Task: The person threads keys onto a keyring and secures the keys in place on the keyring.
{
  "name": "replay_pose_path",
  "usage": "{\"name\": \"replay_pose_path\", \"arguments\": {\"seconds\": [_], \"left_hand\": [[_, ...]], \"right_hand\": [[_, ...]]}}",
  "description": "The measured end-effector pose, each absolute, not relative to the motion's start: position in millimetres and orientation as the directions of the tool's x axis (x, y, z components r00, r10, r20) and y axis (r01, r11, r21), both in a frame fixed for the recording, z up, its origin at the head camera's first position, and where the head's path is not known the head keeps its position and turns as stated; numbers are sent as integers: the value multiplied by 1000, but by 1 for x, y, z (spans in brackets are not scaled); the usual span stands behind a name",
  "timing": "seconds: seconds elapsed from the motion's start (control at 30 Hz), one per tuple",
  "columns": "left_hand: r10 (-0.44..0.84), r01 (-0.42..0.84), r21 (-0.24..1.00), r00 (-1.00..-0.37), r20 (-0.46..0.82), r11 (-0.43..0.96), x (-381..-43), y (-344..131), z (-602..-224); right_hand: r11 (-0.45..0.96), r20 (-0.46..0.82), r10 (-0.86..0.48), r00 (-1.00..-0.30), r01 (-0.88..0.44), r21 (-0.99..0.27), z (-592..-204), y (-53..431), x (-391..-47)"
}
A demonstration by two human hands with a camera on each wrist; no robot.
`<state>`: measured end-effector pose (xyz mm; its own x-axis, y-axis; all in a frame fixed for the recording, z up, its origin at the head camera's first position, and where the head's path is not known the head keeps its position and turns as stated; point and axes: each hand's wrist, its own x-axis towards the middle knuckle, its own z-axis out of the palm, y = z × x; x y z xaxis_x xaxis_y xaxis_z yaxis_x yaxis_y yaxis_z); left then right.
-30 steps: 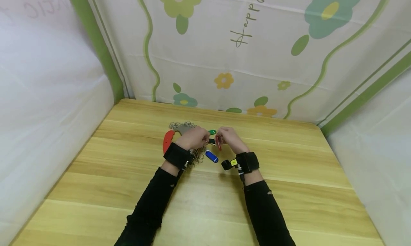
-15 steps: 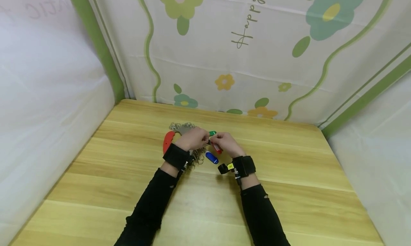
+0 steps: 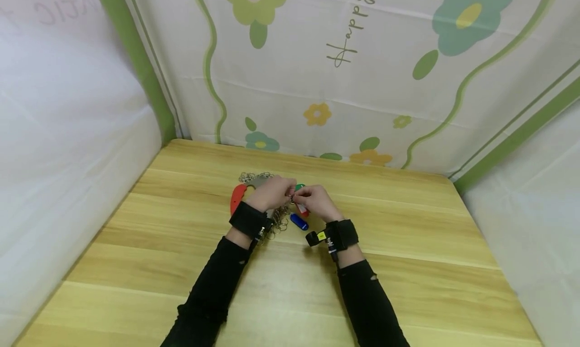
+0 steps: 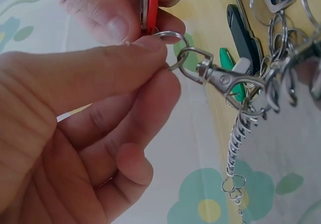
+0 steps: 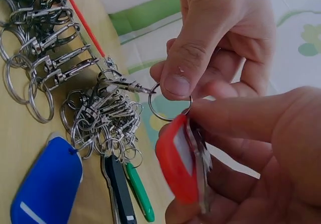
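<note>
My left hand (image 3: 272, 193) pinches a metal split ring (image 4: 173, 33) between thumb and index finger. A silver swivel clasp (image 4: 220, 81) is linked to that ring, its hook end among other clasps. Opposite, my right hand (image 3: 317, 201) holds a red key tag (image 5: 173, 158) with a key (image 5: 203, 174) lying along it. Its thumb tip is right at the split ring, beside the tag's upper end. Nearby are a blue key tag (image 5: 47, 184), a black one (image 5: 118, 189) and a green one (image 5: 140, 194), close to the bunched clasps (image 5: 110, 113).
A grey piece (image 3: 260, 181) with a red handle (image 3: 237, 198) lies partly under my left hand, clasps and rings along its edges. The wooden table (image 3: 290, 286) meets a flower-printed cloth wall (image 3: 272, 95) at the back. White cloth (image 3: 68, 135) rises at the left.
My right hand has moved left with the red key tag, from apart to right against my left hand's fingertips. The left hand has stayed nearly in place.
</note>
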<state>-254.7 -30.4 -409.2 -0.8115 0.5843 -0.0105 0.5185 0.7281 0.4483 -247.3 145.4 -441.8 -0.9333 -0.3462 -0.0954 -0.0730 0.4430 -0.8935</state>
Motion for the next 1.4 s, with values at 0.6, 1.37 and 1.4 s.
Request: {"name": "replay_pose_path", "arguments": {"seconds": [0.6,1.37,1.4], "left_hand": [[560,481,475,-828,-30,737,-254,-35,-411],[590,507,468,-807,-37,724,-253,-38,-407],[589,507,461,-807,-41,728,-252,-38,-407]], "right_hand": [[473,-59,-419,-906,-163,-866,-443,142,-244],[533,-46,-404,-914,-194,-823,-443,141,-244],[537,-46,-404,-914,-197,-820,-443,141,-244]]}}
